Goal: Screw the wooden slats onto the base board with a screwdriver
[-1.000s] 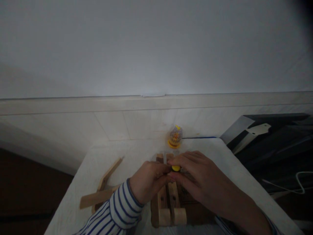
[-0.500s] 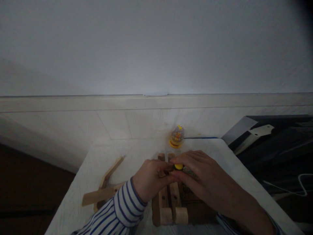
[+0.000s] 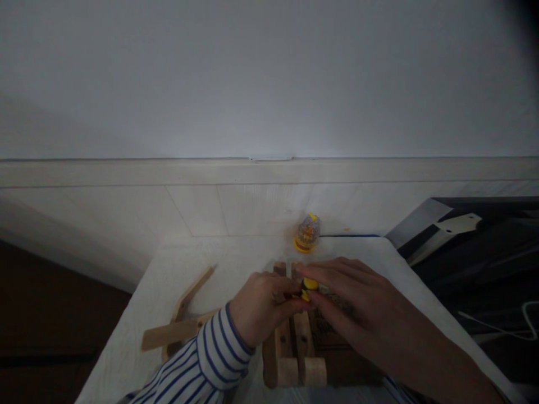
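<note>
A small yellow-and-black object (image 3: 310,284), its kind unclear, sits between my two hands. My right hand (image 3: 357,303) is closed on its right side, fingertips and thumb pressed to it. My left hand (image 3: 263,303) pinches at its left end, where the fingers hide most of it. Under the hands lie two wooden bars (image 3: 302,336) with drilled holes and square end blocks, side by side. They rest on a brown board or box (image 3: 345,365) with dark lettering, partly covered by my right hand.
Crossed wooden pieces (image 3: 172,335) lie at the left of the white table (image 3: 168,261). A small clear container with a yellow base (image 3: 306,234) stands at the back by the panelled wall (image 3: 252,210). Dark panels with a metal bracket (image 3: 458,224) and a white cable (image 3: 497,331) are at the right.
My right hand has shifted slightly to the right and turned, and more of the yellow-and-black object shows between the fingers. The left hand stays almost in place. The view has moved slightly.
</note>
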Demonstrator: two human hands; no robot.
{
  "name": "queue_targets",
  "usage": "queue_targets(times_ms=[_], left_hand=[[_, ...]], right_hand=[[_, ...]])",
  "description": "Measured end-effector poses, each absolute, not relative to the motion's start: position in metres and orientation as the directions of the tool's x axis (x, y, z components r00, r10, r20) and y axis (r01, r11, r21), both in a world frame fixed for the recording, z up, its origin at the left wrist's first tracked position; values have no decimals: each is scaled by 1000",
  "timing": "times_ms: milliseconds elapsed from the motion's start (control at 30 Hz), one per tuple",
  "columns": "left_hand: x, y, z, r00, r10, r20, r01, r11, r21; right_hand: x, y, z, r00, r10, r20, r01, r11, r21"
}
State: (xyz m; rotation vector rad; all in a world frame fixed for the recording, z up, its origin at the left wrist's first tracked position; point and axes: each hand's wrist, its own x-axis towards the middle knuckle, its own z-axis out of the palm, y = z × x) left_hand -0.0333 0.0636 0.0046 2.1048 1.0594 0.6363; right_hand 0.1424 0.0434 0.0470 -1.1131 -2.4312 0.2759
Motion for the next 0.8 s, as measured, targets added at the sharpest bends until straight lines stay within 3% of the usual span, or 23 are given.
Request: queue_targets(times_ms=[800], left_hand=[[-34,64,4,598,790,137,420,-455,785]], right_hand=[[144,46,43,-569,764,303,685,645,-340]])
